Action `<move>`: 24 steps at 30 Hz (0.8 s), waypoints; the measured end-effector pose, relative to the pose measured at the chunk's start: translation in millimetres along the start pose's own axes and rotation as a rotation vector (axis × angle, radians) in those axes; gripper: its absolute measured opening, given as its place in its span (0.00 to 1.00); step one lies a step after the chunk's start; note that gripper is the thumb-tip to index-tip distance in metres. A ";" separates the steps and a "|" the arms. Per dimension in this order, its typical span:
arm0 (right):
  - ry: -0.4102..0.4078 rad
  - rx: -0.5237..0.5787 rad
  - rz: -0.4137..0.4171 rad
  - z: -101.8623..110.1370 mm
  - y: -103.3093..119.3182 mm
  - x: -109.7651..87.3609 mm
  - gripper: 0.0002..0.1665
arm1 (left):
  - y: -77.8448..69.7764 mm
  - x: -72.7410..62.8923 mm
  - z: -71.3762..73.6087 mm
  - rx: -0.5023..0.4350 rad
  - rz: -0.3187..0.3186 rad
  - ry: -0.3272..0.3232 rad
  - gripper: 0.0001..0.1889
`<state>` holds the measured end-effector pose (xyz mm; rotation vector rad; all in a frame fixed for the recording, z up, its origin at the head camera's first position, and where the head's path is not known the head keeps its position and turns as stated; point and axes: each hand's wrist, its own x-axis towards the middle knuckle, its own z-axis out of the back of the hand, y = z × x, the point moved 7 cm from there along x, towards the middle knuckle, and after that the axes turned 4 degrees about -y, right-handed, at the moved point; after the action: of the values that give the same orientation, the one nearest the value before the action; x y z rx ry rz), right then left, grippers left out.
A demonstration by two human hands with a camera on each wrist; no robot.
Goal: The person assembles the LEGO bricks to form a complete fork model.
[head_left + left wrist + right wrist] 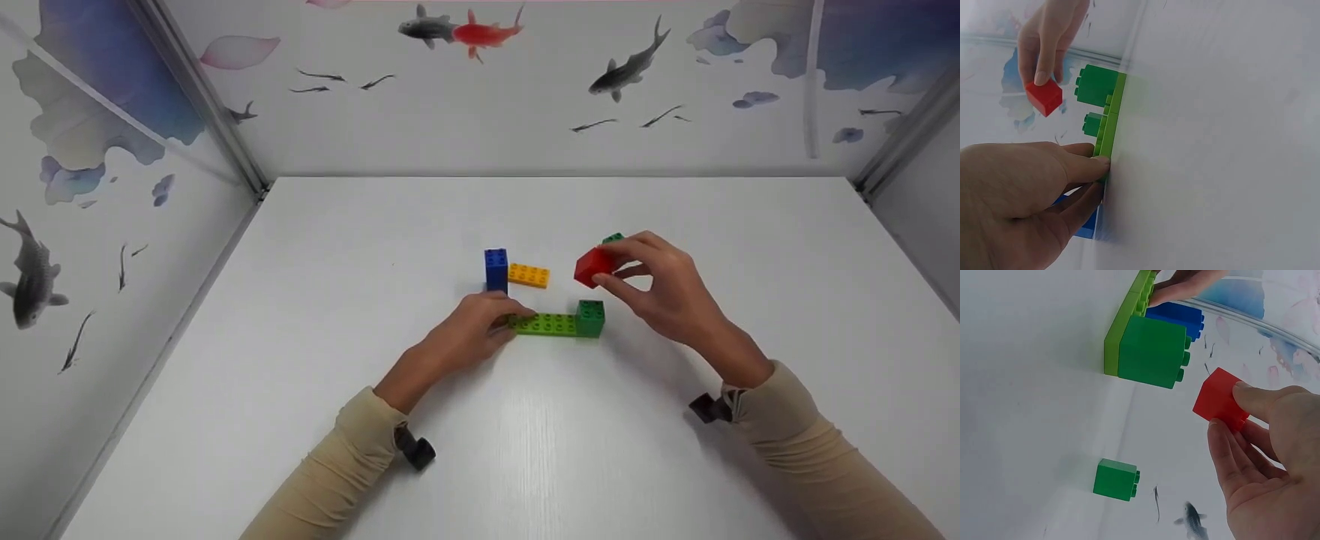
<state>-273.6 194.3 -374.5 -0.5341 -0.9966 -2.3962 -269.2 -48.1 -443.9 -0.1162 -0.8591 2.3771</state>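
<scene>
A person's right hand (660, 281) holds a red brick (592, 268) tilted in the air above a white tabletop (525, 450), thumb on one side and fingertips on the other, spread only to the brick's width, while the left hand (472, 322) pinches the left end of a studded light-green strip (553, 325) lying flat on the surface. A dark-green brick (590, 319) stands on the strip's right end, below the raised red one. Misalignment looks the chief hazard: were the red brick pressed onto studs at its present slant, it could end up cocked, gripping along one edge only. The fingertip hold is a second weak point, since resistance from below might roll the brick loose. An off-centre push could swivel the strip about its pinched end, and a line across its side, visible in the left wrist view, suggests a joint that might part under uneven force. Crowding adds to the risk: a blue block (496, 270) stands upright close behind the left hand, where a stray knuckle could topple it onto the neighboring yellow plate (529, 275). A second green brick (1114, 480), mostly masked by the right hand in the head view, might be nudged by a careless sweep.
</scene>
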 end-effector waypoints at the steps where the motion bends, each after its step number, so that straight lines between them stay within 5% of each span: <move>1: 0.004 0.010 0.005 -1.2 1.6 0.1 0.26 | 0.0 0.0 -0.1 0.000 0.002 -0.001 0.20; 24: 0.169 0.039 0.001 -31.3 24.5 -0.1 0.26 | -1.8 0.7 0.4 0.020 -0.018 -0.006 0.20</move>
<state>-264.7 156.3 -381.8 -0.3122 -0.9656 -2.3709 -268.9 -46.8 -442.4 -0.0926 -0.8353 2.3697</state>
